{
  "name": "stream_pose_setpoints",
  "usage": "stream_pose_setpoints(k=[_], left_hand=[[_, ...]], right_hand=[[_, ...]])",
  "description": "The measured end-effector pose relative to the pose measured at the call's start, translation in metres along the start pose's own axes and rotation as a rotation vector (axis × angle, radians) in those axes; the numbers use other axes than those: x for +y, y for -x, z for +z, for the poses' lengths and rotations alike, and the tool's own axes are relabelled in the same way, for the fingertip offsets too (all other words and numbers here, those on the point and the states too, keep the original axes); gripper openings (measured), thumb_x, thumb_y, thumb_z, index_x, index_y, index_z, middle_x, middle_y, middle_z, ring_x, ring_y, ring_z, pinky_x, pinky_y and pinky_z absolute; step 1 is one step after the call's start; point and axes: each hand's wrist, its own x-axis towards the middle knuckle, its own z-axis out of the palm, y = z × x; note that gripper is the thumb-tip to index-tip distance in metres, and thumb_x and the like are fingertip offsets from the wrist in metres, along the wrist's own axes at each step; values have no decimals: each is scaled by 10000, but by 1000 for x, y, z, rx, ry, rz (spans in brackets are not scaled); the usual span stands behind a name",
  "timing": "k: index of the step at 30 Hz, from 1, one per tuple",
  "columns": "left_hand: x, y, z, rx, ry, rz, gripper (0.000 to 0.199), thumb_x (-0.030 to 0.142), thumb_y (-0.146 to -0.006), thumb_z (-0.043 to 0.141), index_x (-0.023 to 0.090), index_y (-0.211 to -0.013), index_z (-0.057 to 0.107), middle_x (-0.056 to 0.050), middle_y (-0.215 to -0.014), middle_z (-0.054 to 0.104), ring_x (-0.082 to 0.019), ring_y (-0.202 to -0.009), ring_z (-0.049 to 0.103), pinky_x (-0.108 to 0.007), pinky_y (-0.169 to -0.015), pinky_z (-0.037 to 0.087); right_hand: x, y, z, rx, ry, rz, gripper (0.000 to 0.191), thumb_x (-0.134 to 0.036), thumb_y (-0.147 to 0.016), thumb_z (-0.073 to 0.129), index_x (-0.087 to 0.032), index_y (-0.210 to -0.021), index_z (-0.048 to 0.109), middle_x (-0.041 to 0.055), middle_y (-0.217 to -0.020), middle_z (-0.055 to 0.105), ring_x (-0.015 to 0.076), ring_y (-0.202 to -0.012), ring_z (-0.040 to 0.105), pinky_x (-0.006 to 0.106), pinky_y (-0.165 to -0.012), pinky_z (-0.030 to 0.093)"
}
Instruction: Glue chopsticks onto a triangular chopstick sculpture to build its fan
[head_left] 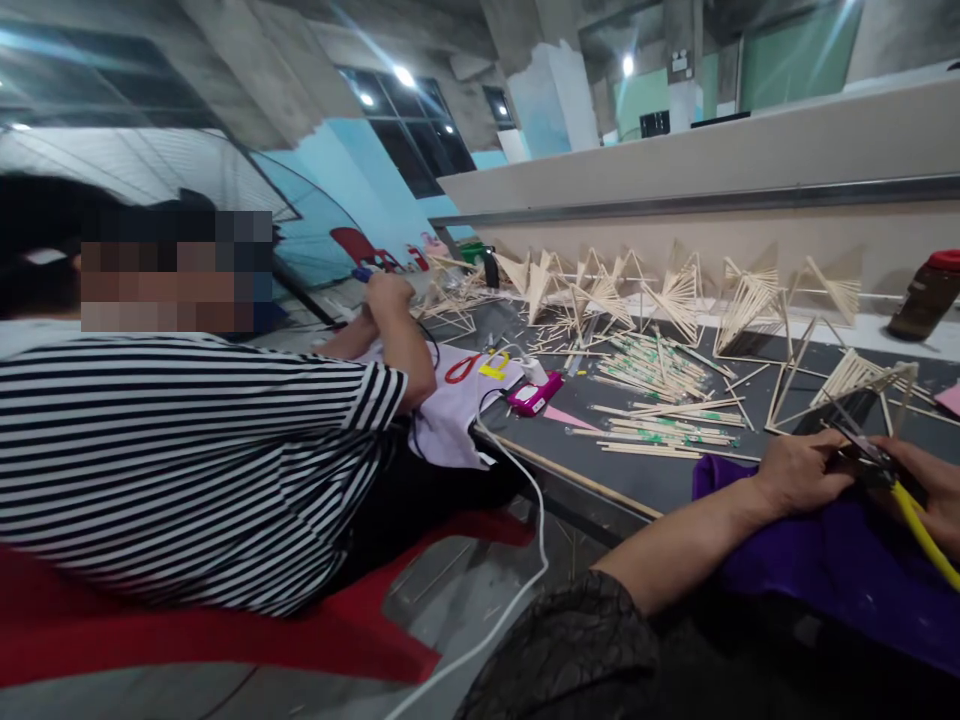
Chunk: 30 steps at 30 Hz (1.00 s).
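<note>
At the right edge, my right hand point(926, 485) is closed around yellow-handled pliers point(909, 512), whose metal head points up and left. My left hand point(802, 470) is pinched closed close to the pliers' jaws; what its fingers hold is too small to make out. Both hands are above a purple cloth point(825, 560) over my lap. Just beyond them, a frame of thin wooden sticks point(847, 385) stands on the dark table point(540, 450).
Bundles of loose sticks point(660, 365) with green marks lie on the table. Several twisted stick models point(750, 300) line the back, near a brown bottle point(922, 300). A co-worker in a striped shirt point(187, 470) sits left. A white cable point(517, 600) hangs beside a magenta device point(534, 395).
</note>
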Motion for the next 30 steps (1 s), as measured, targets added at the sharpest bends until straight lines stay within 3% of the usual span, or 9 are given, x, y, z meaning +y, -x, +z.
stream_pose_setpoints(k=[8,30], left_hand=[[-2,0,0,2,19,62,309,332,-874,570,206,-1149,631,-37,-1091,736,-198,-997,691,-272,-863,525],[-9,-3,3,32,50,91,254,290,-850,581,263,-1093,651,7,-1024,740,-180,-916,691,-278,-811,533]], right_hand=[[-5,0,-2,-14,-5,51,459,-494,-824,538,-250,-1213,557,72,-1148,709,261,-943,717,350,-750,579],[-20,-6,-9,-60,-26,93,467,-486,-855,515,-225,-1241,551,68,-1141,701,255,-958,700,335,-769,543]])
